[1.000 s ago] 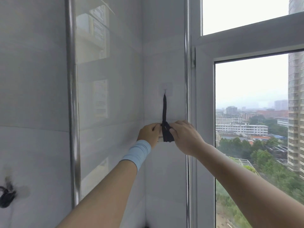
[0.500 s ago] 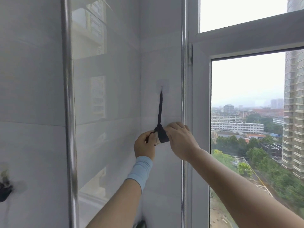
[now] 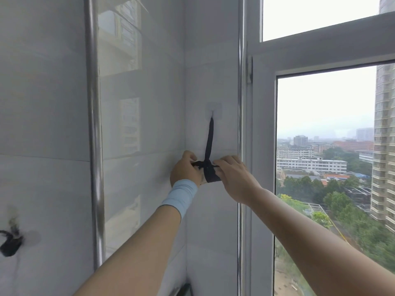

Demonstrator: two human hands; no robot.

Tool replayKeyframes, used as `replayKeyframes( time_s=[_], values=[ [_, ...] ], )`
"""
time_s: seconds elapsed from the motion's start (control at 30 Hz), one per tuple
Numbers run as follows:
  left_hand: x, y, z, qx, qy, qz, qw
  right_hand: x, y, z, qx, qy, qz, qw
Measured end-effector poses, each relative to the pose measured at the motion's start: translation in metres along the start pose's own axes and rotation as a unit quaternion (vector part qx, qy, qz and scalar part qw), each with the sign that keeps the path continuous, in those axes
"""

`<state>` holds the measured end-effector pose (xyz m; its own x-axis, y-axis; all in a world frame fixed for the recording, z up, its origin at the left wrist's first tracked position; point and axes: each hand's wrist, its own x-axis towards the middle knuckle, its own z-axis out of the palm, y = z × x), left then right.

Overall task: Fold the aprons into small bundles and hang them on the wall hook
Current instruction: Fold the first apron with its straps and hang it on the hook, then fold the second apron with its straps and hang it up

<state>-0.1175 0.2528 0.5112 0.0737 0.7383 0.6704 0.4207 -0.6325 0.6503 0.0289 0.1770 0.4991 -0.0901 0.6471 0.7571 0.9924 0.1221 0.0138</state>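
Two hands at one hanging black bundle, a second dark bundle off to the lower left.

One small black folded fabric apron bundle (image 3: 210, 173) hangs by one black strap (image 3: 209, 139) from one clear adhesive wall hook (image 3: 212, 112) on the white tiled wall (image 3: 209, 221). The left hand (image 3: 185, 171), with one pale blue wristband (image 3: 181, 195), pinches the bundle's left end; the right hand (image 3: 234, 178) pinches its right side. A second dark bundle (image 3: 9, 244) hangs blurred at the lower left. Two vertical steel pipes (image 3: 94, 133) stand on the wall, beside one white-framed window (image 3: 263, 146).
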Motion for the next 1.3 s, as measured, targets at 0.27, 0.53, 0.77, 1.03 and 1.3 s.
replayKeyframes(
  time_s=[0.27,0.53,0.77,1.03,1.3],
  values=[
    [0.007,-0.01,0.009,0.138,-0.154,0.161,0.965,-0.001,-0.002,0.008,-0.062,0.042,-0.016,0.997],
    [-0.012,-0.019,0.005,0.123,-0.196,0.146,0.962,-0.011,-0.007,0.005,-0.133,-0.042,-0.03,0.99],
    [-0.037,0.007,-0.046,0.085,-0.132,0.155,0.975,-0.026,-0.032,-0.056,0.015,0.028,0.074,0.997],
    [-0.141,0.018,-0.059,0.026,-0.171,0.158,0.972,-0.125,-0.068,-0.078,0.08,0.017,0.175,0.981],
    [-0.28,-0.005,-0.025,0.032,-0.354,0.069,0.932,-0.28,-0.086,-0.051,0.104,-0.139,0.299,0.938]
  ],
)
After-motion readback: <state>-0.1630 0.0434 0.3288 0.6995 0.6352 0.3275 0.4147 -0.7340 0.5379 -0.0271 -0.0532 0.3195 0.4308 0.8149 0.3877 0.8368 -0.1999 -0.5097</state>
